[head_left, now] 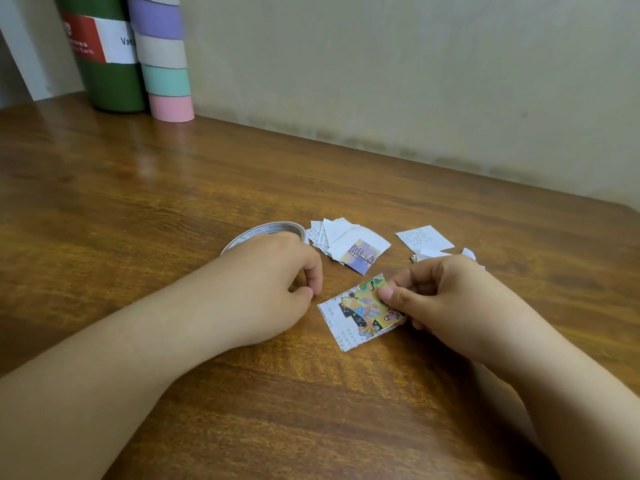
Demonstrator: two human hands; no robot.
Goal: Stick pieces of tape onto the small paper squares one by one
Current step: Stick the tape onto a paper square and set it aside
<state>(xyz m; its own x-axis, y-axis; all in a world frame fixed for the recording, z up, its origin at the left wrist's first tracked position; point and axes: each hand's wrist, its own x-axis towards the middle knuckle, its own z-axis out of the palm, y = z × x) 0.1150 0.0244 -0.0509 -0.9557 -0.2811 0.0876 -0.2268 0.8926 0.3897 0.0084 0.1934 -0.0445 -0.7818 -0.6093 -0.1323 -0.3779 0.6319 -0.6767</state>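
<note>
The fingers (389, 294) of the right hand (446, 299) are curled and pinch the right edge of a small paper square (341, 327), the thumb pressing on the colourful piece of tape (367, 310) that covers much of it. The square lies on the wooden worktop (173, 188), between the two hands. The left hand (273, 282) rests on the worktop just beside it, fingers loosely curled with thumb and forefinger close together; I cannot tell if they hold anything. Behind this hand, partly hidden by it, lies the tape roll (263, 232). Just right of the roll is a small pile of paper squares (343, 242), the top one carrying a purple piece of tape. A second pile (426, 239) lies behind the right hand, which covers part of it. Both forearms come in from the lower edge, bare. Far back at the left, near the wall, stand a green cylinder (107, 71) and a stack of pastel tape rolls (162, 60).
</note>
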